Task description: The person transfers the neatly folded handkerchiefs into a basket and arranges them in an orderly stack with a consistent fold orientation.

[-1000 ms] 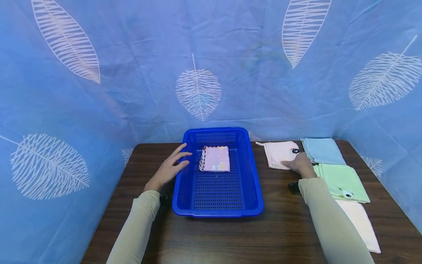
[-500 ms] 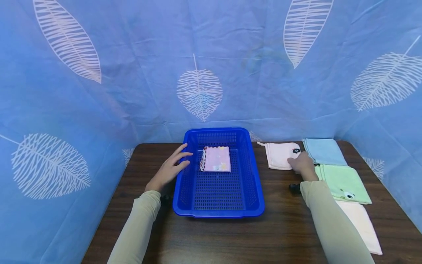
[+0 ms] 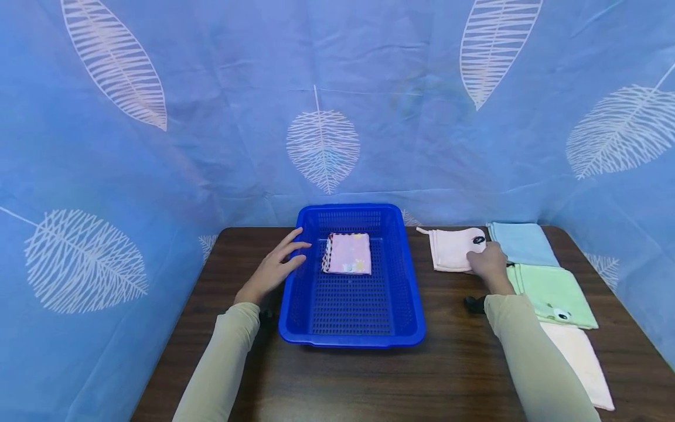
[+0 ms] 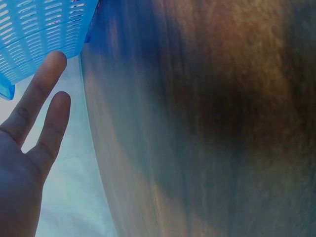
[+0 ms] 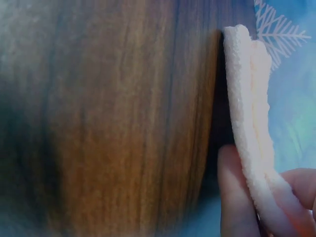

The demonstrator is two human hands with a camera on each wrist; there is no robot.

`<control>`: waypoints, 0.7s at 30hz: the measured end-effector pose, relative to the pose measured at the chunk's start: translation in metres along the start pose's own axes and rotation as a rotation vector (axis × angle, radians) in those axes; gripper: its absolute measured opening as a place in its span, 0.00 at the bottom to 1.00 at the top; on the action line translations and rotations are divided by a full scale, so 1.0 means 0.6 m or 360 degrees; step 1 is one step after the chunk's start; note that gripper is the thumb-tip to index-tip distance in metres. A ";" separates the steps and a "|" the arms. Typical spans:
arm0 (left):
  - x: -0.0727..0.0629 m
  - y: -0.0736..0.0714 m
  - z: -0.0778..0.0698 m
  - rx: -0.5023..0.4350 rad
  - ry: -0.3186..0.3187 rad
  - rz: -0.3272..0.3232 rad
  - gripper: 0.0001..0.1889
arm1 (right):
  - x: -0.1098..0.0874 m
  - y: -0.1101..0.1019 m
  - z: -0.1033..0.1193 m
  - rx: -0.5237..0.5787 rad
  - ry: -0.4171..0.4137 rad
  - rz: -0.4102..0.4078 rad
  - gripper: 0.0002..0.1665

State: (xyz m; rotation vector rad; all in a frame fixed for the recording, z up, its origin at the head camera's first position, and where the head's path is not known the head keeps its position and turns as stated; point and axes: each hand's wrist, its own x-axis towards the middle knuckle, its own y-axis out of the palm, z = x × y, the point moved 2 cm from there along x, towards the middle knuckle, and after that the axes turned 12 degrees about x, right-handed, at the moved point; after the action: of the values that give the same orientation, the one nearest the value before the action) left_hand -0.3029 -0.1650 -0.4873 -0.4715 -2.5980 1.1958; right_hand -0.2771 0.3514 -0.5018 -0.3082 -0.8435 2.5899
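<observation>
My left hand [image 3: 274, 269] is at the left rim of the blue plastic basket [image 3: 350, 341], its fingers spread and extended. In the left wrist view, two fingers [image 4: 49, 121] reach up near the basket's slotted wall [image 4: 44, 29]. Inside the basket lies a folded pink patterned cloth [image 3: 352, 253] with a dark-checked edge. To the basket's right, my right hand [image 3: 490, 266] pinches the near right corner of a folded pale pink towel [image 3: 453, 249] with a dark emblem. The right wrist view shows its layers [image 5: 249, 123] between thumb and fingers.
A folded blue towel [image 3: 524, 243], a green one [image 3: 554, 293] and a pale one [image 3: 577, 363] line the table's right side. A blue leaf-print curtain [image 3: 237, 117] hangs behind the dark wooden table [image 3: 369, 384].
My right hand has drawn slightly right to the pale pink towel's corner and now pinches it. The left hand stays at the basket rim. The head view has shifted a little.
</observation>
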 end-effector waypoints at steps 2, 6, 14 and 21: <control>0.001 -0.001 -0.001 0.0002 0.0003 0.0005 0.20 | -0.001 0.001 -0.002 0.0028 -0.0013 -0.0021 0.24; 0.001 -0.002 -0.002 -0.0016 0.0003 0.0012 0.19 | -0.003 0.001 -0.004 0.0110 0.0020 0.0001 0.26; 0.002 0.002 -0.001 -0.0031 -0.0001 0.0013 0.21 | -0.013 -0.001 -0.007 0.0310 0.0190 0.0068 0.38; 0.000 0.000 -0.003 -0.0021 -0.0034 0.0018 0.21 | -0.015 0.001 -0.016 0.0644 0.0269 0.0138 0.43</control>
State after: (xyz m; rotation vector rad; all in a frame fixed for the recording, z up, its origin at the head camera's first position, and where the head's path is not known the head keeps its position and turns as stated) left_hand -0.3020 -0.1635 -0.4861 -0.4796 -2.6261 1.1942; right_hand -0.2663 0.3522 -0.5089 -0.4419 -0.2422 2.6890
